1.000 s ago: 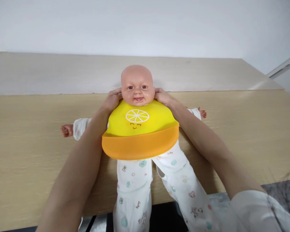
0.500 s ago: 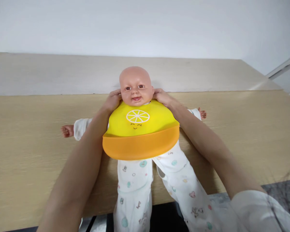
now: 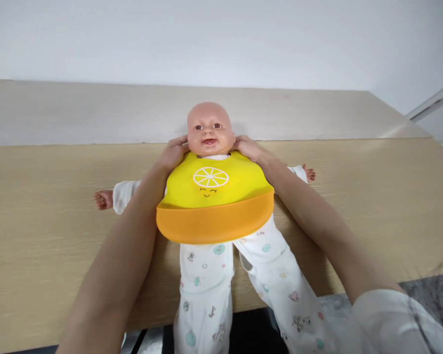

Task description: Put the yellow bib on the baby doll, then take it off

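Observation:
A baby doll (image 3: 209, 129) in white printed pyjamas lies on its back on a wooden table (image 3: 40, 221), arms spread, legs hanging over the near edge. A yellow silicone bib (image 3: 214, 196) with an orange catch pocket and a lemon print covers its chest. My left hand (image 3: 173, 153) is at the left side of the doll's neck, fingers curled behind it on the bib's strap. My right hand (image 3: 248, 147) does the same at the right side. Their fingertips are hidden behind the neck.
The table's far half is paler and meets a white wall (image 3: 221, 39). A dark floor (image 3: 431, 290) shows below the near edge at right. A white door frame (image 3: 433, 101) stands at the far right.
The doll's head has tipped back and turned slightly to the right, showing the white collar above the bib. My hands have stayed at its neck.

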Demonstrator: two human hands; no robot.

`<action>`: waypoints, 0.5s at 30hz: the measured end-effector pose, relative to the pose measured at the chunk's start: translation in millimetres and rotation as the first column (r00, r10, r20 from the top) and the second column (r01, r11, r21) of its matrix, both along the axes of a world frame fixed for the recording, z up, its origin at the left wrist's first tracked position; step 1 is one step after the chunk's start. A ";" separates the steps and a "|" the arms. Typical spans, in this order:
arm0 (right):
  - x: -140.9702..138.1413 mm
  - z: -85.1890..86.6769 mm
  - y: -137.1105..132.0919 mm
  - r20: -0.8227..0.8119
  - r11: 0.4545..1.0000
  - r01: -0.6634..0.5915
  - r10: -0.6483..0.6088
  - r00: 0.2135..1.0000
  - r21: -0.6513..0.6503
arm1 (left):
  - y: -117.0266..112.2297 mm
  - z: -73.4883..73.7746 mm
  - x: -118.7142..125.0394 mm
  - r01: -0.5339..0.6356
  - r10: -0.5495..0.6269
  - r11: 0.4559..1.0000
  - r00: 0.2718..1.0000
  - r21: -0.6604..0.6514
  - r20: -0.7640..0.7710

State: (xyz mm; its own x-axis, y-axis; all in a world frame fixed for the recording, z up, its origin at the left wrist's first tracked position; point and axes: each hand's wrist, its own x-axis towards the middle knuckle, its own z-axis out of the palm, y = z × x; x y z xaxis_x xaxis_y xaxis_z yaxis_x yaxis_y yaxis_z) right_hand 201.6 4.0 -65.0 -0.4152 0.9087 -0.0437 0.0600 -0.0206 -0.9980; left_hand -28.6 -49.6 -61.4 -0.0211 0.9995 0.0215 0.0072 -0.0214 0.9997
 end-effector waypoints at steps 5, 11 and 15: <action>2.3 -0.7 -1.7 -0.065 0.991 -0.076 0.069 0.996 -0.112 | -1.0 2.3 0.2 0.004 -0.004 1.000 1.000 0.027 0.014; 1.8 -2.7 -2.4 -0.114 0.986 -0.088 0.072 0.991 -0.142 | -3.7 6.3 3.6 -0.008 0.008 0.999 1.000 -0.033 0.016; 1.2 -5.0 -0.6 -0.098 0.987 -0.080 0.067 0.993 -0.139 | -1.9 4.0 1.2 0.007 -0.007 1.000 1.000 -0.004 -0.027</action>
State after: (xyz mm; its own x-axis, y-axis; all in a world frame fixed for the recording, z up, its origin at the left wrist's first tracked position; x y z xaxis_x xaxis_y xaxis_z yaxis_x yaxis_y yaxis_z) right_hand 202.8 3.4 -70.0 -0.4892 0.8626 -0.1289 -0.0262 -0.1623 -0.9864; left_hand -27.4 -51.4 -57.4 -0.0140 0.9997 0.0184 0.0344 -0.0179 0.9992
